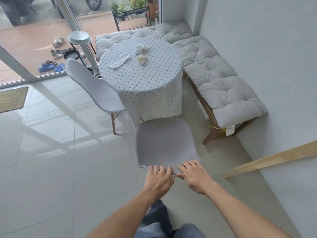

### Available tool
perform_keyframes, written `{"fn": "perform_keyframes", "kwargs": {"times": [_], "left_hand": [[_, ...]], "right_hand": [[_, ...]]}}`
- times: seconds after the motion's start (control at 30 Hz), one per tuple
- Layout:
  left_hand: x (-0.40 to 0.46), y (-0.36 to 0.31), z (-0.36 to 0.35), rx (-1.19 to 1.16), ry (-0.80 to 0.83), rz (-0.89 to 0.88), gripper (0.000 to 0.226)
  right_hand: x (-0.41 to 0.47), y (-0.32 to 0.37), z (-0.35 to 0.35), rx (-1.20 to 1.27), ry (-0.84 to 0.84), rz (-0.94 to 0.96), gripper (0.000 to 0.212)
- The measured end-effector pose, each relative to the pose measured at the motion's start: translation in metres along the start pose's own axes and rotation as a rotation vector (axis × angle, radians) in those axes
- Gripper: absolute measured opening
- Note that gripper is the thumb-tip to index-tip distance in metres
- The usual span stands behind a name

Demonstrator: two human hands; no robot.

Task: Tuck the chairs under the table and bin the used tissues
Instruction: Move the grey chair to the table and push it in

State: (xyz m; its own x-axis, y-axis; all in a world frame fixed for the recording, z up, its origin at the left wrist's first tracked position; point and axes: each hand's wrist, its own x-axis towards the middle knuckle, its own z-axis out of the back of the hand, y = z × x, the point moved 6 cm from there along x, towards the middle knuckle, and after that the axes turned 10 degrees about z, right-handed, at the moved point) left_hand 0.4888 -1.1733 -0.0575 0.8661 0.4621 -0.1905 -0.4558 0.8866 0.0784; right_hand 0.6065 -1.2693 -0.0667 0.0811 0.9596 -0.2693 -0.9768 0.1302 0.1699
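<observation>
A round table [145, 86] with a dotted cloth stands in the corner. On its top lie crumpled used tissues [142, 48], another tissue clump [142, 59] and a flat white tissue [119, 61]. A grey chair [163, 143] faces the table just in front of me; my left hand [158, 180] and my right hand [195, 176] both grip the top edge of its backrest. A second grey chair [96, 90] with wooden legs stands at the table's left side, its seat partly under the cloth.
Cushioned benches [221, 86] line the wall right of and behind the table. A small side stand with a white bowl [79, 37] is by the glass door. A doormat [12, 98] lies at left. A wooden rail [274, 158] juts out at right. No bin is visible.
</observation>
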Motion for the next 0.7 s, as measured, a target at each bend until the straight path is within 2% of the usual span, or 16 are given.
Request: {"fn": "perform_keyframes", "kwargs": {"times": [0.3,0.7], "left_hand": [[0.080,0.002,0.011,-0.035,-0.004,0.044,0.056],[0.193,0.002,0.034,-0.082,0.031,0.196,0.051]], "right_hand": [[0.044,-0.066,0.031,-0.004,0.016,0.029,0.050],[0.115,-0.167,0.066,-0.017,0.009,0.109,0.048]]}}
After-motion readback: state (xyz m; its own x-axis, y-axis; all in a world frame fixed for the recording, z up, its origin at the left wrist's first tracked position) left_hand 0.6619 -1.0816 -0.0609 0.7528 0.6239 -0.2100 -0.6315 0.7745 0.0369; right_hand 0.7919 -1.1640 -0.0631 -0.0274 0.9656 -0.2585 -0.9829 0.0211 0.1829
